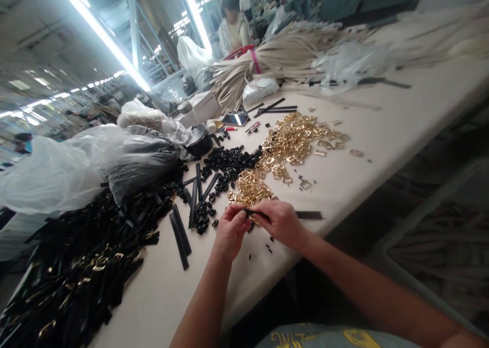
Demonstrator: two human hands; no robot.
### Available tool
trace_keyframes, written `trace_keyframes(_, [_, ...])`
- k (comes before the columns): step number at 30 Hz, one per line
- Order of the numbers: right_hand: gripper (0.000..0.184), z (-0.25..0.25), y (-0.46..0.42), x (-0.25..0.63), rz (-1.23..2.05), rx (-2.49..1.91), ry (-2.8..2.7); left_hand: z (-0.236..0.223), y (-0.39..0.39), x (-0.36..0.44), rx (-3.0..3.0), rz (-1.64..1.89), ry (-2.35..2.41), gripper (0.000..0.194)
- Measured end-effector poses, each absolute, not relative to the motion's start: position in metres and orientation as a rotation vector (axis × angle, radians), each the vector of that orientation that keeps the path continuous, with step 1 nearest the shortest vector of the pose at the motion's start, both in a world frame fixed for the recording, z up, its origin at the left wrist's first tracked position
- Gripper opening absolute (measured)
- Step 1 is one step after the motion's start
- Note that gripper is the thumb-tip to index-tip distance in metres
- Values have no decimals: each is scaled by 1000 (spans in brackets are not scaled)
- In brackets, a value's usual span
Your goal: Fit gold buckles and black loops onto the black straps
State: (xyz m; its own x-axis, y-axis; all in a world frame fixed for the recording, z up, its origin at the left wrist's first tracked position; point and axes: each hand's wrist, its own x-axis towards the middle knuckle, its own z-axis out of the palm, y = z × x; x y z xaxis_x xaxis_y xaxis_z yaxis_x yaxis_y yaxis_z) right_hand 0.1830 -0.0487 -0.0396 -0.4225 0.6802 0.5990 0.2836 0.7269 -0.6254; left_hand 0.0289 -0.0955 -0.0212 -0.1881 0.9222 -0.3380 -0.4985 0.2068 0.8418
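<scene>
My left hand (230, 231) and my right hand (280, 221) meet over the near edge of the table (382, 124). Both pinch a thin black strap (308, 215) whose far end lies flat on the table to the right. The fingers of both hands are closed on the strap's near end. Just beyond my hands lies a heap of gold metal buckles (290, 141), and left of it a heap of small black loops (229, 162). Loose black straps (180, 233) lie to the left of my left hand.
A big pile of finished black straps with gold fittings (80, 256) fills the near left. Plastic bags (76, 164) lie behind it. A bundle of cream straps (282, 57), a phone (235, 118) and another person (233, 24) are at the far end.
</scene>
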Motion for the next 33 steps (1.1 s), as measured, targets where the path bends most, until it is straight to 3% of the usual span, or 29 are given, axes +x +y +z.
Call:
trace_keyframes(12, [18, -42, -51, 188, 508, -683, -2047, -34, -98, 27, 834, 1396, 1189, 32])
trace_keyframes(17, [31, -43, -54, 191, 405, -591, -2165, -40, -102, 22, 546, 1225, 1034, 32])
trace_keyframes(26, [15, -46, -50, 189, 672, -672, -1925, -50, -97, 26, 536, 1370, 1255, 44])
trace_keyframes(33, [18, -45, -50, 190, 681, -682, -1918, -37, -96, 27, 577, 1341, 1254, 43])
